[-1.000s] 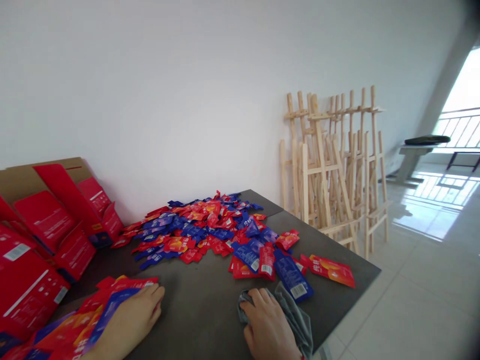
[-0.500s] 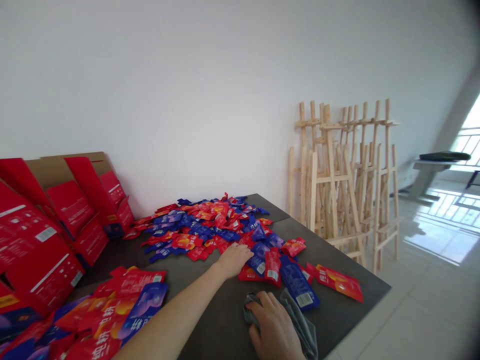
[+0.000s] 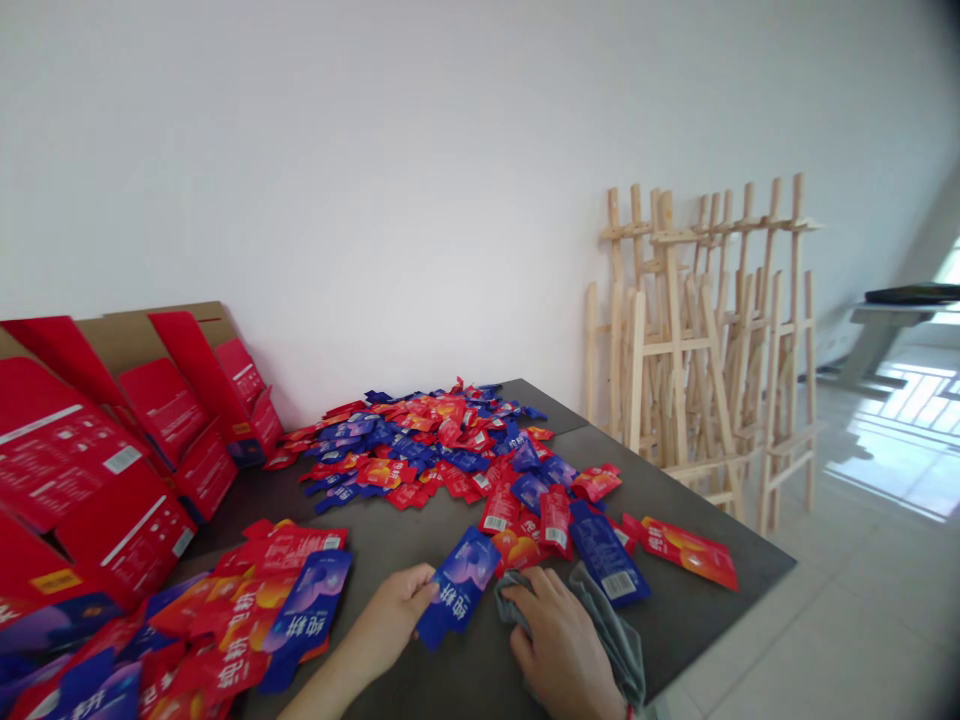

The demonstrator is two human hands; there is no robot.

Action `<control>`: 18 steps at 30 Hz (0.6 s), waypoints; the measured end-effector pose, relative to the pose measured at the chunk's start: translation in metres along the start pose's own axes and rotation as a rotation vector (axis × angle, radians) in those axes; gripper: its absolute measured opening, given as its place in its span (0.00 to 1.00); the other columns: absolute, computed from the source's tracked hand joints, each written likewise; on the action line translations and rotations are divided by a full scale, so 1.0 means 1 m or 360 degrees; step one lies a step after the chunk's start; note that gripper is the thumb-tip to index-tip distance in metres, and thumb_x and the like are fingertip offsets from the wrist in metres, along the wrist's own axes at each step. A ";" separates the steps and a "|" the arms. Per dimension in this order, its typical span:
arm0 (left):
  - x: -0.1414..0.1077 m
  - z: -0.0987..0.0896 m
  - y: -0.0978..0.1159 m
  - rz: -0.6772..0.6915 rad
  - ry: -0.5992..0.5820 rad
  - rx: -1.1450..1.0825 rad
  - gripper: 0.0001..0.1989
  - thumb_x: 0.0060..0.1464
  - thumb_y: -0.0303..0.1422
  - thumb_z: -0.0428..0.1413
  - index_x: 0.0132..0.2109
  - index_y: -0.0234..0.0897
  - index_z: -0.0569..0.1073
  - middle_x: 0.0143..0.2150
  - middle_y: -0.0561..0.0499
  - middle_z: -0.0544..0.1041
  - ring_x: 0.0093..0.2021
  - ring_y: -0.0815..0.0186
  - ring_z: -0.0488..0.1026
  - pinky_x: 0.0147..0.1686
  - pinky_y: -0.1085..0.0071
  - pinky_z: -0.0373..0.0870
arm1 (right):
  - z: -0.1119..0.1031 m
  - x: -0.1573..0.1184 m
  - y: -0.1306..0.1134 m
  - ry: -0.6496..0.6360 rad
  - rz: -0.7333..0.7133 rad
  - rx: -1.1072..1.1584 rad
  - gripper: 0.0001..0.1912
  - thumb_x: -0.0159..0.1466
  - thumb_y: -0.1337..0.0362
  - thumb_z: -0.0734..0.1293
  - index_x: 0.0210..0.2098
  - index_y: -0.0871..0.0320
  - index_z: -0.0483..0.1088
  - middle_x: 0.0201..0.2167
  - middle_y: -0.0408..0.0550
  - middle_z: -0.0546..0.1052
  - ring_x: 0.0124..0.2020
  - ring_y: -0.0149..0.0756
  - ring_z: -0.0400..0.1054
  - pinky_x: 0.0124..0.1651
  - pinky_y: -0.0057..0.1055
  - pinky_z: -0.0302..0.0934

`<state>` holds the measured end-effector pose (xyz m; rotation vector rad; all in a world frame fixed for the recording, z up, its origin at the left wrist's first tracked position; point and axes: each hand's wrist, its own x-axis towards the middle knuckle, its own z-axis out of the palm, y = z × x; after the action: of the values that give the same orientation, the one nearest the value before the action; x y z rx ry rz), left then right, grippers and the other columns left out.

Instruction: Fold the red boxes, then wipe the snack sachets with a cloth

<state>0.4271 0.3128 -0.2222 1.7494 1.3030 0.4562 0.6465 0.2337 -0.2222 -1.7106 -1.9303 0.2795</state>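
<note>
Between thumb and fingers, my left hand [image 3: 401, 610] pinches a blue pouch [image 3: 460, 583], its printed face up, just above the dark table. My right hand [image 3: 559, 635] is closed over a grey-green cloth [image 3: 611, 625] that rests on the tabletop near the front edge. Just beyond the cloth lie loose red pouches [image 3: 555, 522] and a blue pouch with a barcode [image 3: 609, 560]. A single red pouch [image 3: 690, 550] lies farther right. To the left of my left hand is a stacked heap of red and blue pouches [image 3: 251, 610].
Open red boxes [image 3: 97, 440] line the table's left side, with brown cardboard [image 3: 169, 328] behind them. A large pile of pouches [image 3: 427, 440] spreads toward the wall. Wooden easels [image 3: 679, 350] lean beyond the table [image 3: 720, 615], whose right edge drops to a tiled floor.
My left hand has drawn back from the pouches with a blue one in its grip. My right hand stays on the cloth. The view has shifted slightly left.
</note>
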 end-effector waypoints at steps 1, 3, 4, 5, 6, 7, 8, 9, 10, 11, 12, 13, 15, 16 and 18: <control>-0.006 0.002 -0.004 -0.0021 -0.0065 -0.0052 0.16 0.52 0.47 0.46 0.29 0.39 0.64 0.21 0.59 0.61 0.21 0.70 0.59 0.24 0.74 0.56 | 0.000 0.001 0.002 0.0024 0.0003 0.0021 0.22 0.58 0.73 0.60 0.48 0.50 0.73 0.49 0.46 0.72 0.51 0.40 0.64 0.55 0.32 0.56; -0.016 0.004 -0.006 -0.0055 -0.0178 -0.0002 0.14 0.50 0.45 0.49 0.27 0.38 0.65 0.21 0.59 0.61 0.23 0.69 0.58 0.25 0.73 0.54 | -0.002 0.002 0.004 0.0073 0.0036 0.0064 0.22 0.60 0.73 0.59 0.50 0.52 0.72 0.52 0.48 0.71 0.53 0.40 0.63 0.56 0.31 0.56; -0.020 0.004 -0.003 -0.0069 -0.0220 0.0065 0.13 0.50 0.43 0.49 0.27 0.38 0.65 0.21 0.58 0.61 0.24 0.69 0.58 0.25 0.73 0.54 | -0.003 0.003 0.004 0.0079 0.0041 0.0086 0.22 0.60 0.73 0.58 0.51 0.53 0.71 0.52 0.49 0.70 0.54 0.40 0.63 0.56 0.31 0.56; -0.023 0.003 0.000 -0.0077 -0.0252 0.0138 0.12 0.49 0.41 0.49 0.27 0.38 0.66 0.21 0.58 0.61 0.24 0.69 0.58 0.25 0.73 0.53 | -0.003 0.004 0.004 0.0061 0.0022 0.0104 0.22 0.60 0.72 0.58 0.51 0.54 0.71 0.53 0.49 0.70 0.54 0.40 0.62 0.57 0.31 0.55; -0.026 0.002 0.005 -0.0082 -0.0282 0.0207 0.11 0.50 0.39 0.48 0.27 0.38 0.66 0.21 0.58 0.61 0.24 0.69 0.57 0.25 0.73 0.52 | -0.003 0.004 0.003 0.0018 -0.0027 0.0111 0.22 0.60 0.72 0.59 0.52 0.54 0.71 0.53 0.49 0.70 0.54 0.40 0.62 0.57 0.31 0.55; -0.027 0.000 0.010 -0.0083 -0.0316 0.0265 0.10 0.50 0.38 0.48 0.26 0.38 0.66 0.21 0.58 0.61 0.24 0.69 0.57 0.25 0.73 0.51 | -0.003 0.005 0.001 -0.0042 -0.0094 0.0104 0.23 0.59 0.73 0.60 0.52 0.53 0.71 0.53 0.48 0.70 0.55 0.40 0.62 0.58 0.32 0.55; -0.029 -0.002 0.014 -0.0081 -0.0348 0.0313 0.09 0.50 0.37 0.47 0.26 0.38 0.66 0.21 0.58 0.61 0.23 0.69 0.56 0.25 0.72 0.51 | -0.003 0.005 0.000 -0.0108 -0.0162 0.0083 0.24 0.58 0.73 0.60 0.51 0.51 0.72 0.53 0.47 0.70 0.55 0.40 0.62 0.58 0.32 0.54; -0.030 -0.004 0.017 -0.0074 -0.0375 0.0349 0.09 0.50 0.36 0.47 0.25 0.38 0.66 0.21 0.58 0.60 0.23 0.69 0.56 0.25 0.72 0.51 | -0.002 0.006 -0.001 -0.0165 -0.0209 0.0051 0.24 0.58 0.74 0.60 0.51 0.50 0.72 0.53 0.47 0.71 0.55 0.40 0.62 0.58 0.32 0.54; -0.031 -0.006 0.020 -0.0068 -0.0390 0.0380 0.09 0.50 0.35 0.47 0.25 0.39 0.66 0.21 0.58 0.60 0.23 0.69 0.56 0.25 0.72 0.51 | -0.001 0.008 -0.002 -0.0201 -0.0220 0.0011 0.25 0.57 0.75 0.60 0.51 0.50 0.72 0.52 0.46 0.71 0.54 0.39 0.62 0.58 0.32 0.54; -0.032 -0.008 0.022 -0.0059 -0.0400 0.0411 0.09 0.49 0.34 0.47 0.25 0.39 0.66 0.21 0.58 0.60 0.23 0.69 0.57 0.25 0.72 0.51 | 0.000 0.012 -0.002 -0.0217 -0.0197 -0.0033 0.25 0.58 0.75 0.60 0.51 0.51 0.72 0.52 0.47 0.71 0.54 0.39 0.63 0.58 0.32 0.54; -0.033 -0.010 0.023 -0.0045 -0.0408 0.0441 0.08 0.49 0.33 0.47 0.25 0.39 0.66 0.21 0.58 0.61 0.24 0.69 0.58 0.25 0.73 0.52 | 0.001 0.016 -0.002 -0.0221 -0.0155 -0.0076 0.24 0.58 0.75 0.60 0.51 0.52 0.72 0.51 0.48 0.71 0.53 0.39 0.64 0.57 0.32 0.55; -0.035 -0.012 0.024 -0.0020 -0.0417 0.0469 0.08 0.48 0.33 0.47 0.25 0.39 0.67 0.21 0.58 0.62 0.24 0.68 0.59 0.25 0.73 0.52 | 0.002 0.022 -0.001 -0.0217 -0.0109 -0.0115 0.24 0.59 0.75 0.60 0.51 0.53 0.72 0.51 0.49 0.72 0.52 0.39 0.64 0.57 0.31 0.55; -0.039 -0.015 0.023 0.0055 -0.0441 0.0514 0.07 0.48 0.33 0.49 0.24 0.39 0.67 0.22 0.57 0.63 0.26 0.68 0.60 0.26 0.73 0.52 | 0.003 0.036 0.002 -0.0197 -0.0048 -0.0178 0.23 0.60 0.75 0.59 0.51 0.55 0.72 0.50 0.51 0.72 0.51 0.39 0.66 0.57 0.31 0.55; -0.041 -0.015 0.021 0.0089 -0.0440 0.0522 0.07 0.48 0.33 0.49 0.24 0.39 0.67 0.22 0.57 0.63 0.26 0.68 0.61 0.26 0.73 0.52 | 0.003 0.043 0.003 -0.0185 -0.0036 -0.0198 0.22 0.60 0.75 0.59 0.51 0.56 0.72 0.50 0.52 0.72 0.51 0.40 0.66 0.57 0.32 0.55; -0.043 -0.012 0.017 0.0108 -0.0387 0.0500 0.09 0.50 0.35 0.50 0.25 0.38 0.66 0.22 0.57 0.63 0.26 0.68 0.61 0.26 0.74 0.52 | 0.001 0.054 0.003 -0.0159 -0.0025 -0.0214 0.22 0.61 0.75 0.59 0.52 0.57 0.72 0.51 0.53 0.72 0.52 0.40 0.65 0.58 0.32 0.54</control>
<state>0.4121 0.2785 -0.1932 2.0413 1.1900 0.0711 0.6462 0.2870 -0.2108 -1.7972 -2.0755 0.2382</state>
